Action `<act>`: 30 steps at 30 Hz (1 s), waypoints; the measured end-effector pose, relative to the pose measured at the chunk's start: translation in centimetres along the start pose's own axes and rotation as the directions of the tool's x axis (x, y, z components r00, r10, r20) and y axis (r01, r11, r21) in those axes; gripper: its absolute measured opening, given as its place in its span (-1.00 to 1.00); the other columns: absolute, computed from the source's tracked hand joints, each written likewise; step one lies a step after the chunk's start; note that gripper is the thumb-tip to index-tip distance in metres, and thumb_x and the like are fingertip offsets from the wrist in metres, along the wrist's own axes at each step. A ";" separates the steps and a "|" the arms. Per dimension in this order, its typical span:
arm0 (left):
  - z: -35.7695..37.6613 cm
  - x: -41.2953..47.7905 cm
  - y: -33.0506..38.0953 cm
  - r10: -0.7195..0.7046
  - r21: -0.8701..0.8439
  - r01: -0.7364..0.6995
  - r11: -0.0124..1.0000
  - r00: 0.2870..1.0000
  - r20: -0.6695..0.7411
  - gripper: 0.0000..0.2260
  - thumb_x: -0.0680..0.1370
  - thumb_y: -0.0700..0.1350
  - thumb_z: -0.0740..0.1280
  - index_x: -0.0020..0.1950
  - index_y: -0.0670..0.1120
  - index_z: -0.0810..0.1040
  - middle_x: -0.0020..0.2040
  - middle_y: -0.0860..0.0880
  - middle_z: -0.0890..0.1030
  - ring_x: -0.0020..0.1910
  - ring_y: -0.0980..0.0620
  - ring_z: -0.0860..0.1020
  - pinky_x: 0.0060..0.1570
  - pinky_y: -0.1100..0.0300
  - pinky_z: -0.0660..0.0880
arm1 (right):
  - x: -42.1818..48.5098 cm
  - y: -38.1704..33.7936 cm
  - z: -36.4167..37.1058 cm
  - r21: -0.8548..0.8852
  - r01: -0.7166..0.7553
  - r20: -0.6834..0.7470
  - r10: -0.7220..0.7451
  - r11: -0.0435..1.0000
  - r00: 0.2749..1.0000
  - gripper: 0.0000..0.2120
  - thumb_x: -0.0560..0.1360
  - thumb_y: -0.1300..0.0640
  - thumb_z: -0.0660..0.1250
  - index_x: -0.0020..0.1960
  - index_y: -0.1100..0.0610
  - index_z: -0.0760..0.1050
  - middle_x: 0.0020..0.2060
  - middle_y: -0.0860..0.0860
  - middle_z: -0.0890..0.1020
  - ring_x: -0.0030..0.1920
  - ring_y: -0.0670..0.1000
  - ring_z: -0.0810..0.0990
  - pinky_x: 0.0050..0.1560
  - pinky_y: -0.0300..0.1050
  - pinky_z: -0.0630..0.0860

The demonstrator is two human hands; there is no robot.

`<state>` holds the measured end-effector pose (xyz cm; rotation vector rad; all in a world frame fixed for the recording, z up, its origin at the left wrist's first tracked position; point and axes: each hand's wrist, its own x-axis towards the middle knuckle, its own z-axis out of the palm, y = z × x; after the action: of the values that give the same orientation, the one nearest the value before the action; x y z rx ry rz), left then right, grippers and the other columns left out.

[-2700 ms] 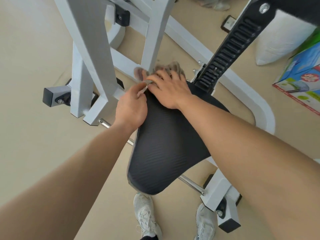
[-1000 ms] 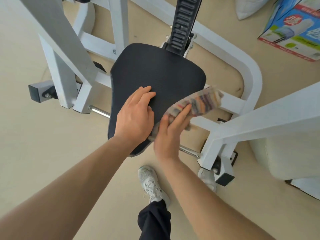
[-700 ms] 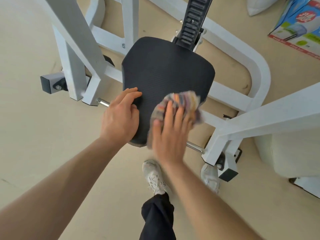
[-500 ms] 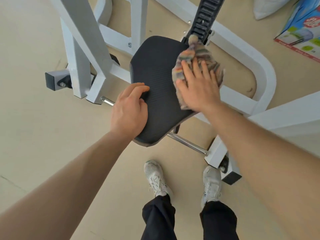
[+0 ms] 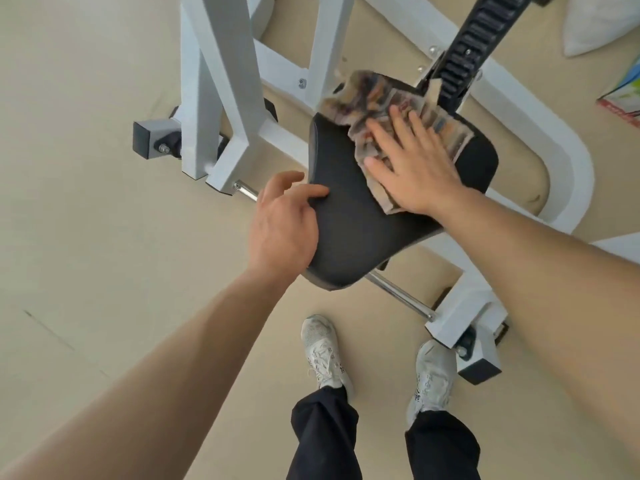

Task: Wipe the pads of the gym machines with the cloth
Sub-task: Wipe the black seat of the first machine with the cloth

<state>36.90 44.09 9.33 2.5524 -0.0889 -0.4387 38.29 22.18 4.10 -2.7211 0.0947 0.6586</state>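
Black seat pad [image 5: 353,223]: long axis near-to-far, leaning right. Multicoloured cloth [image 5: 377,98] on far half, pressed under right hand [image 5: 415,174], palm flat, fingers spread. Left hand [image 5: 284,223] rests on pad's left edge, fingers loosely bent. Bare pad lies nearward of cloth.

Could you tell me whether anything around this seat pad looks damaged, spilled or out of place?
Nothing serious stands out. The seat pad looks intact, with the cloth flat under the right hand and the left hand resting on its edge. The only oddity is a dark smudge on the floor inside the white frame.
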 end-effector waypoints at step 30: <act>2.7 6.9 2.6 -0.217 -0.110 0.243 0.964 0.955 0.204 -0.59 0.72 0.06 0.02 0.24 -0.15 0.54 0.13 -0.10 0.59 0.10 -0.09 0.52 0.07 0.13 0.36 | -7.9 -3.2 3.3 0.177 0.326 -0.295 -0.266 0.929 0.918 -0.47 0.61 0.09 0.11 0.54 0.24 0.30 0.52 0.12 0.39 0.56 0.11 0.27 0.59 0.02 0.13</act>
<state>42.60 39.48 6.47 2.3911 0.1659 -0.7535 30.29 26.22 5.96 -2.5145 -0.1712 0.1793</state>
